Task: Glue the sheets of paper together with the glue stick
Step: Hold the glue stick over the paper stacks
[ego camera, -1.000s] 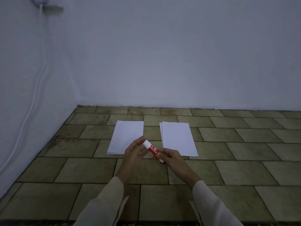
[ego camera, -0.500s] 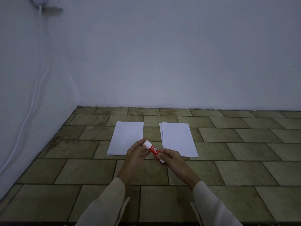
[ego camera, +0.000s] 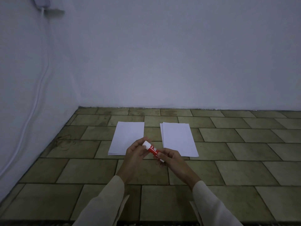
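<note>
While the cap sits on the glue stick point(ego camera: 153, 150), I'm at the uncapping step, nothing glued yet.
My right hand point(ego camera: 171, 158) is clamped round the red barrel and my left hand point(ego camera: 136, 151) pinches the white cap end, stick held above the floor point(ego camera: 91, 170). Next, I judge, calls for a straight pull or twist to free the cap. Beyond my hands lie the left paper stack point(ego camera: 128, 136) and right paper stack point(ego camera: 177, 137), apart, flat on the tiles. No containers in sight.
</note>
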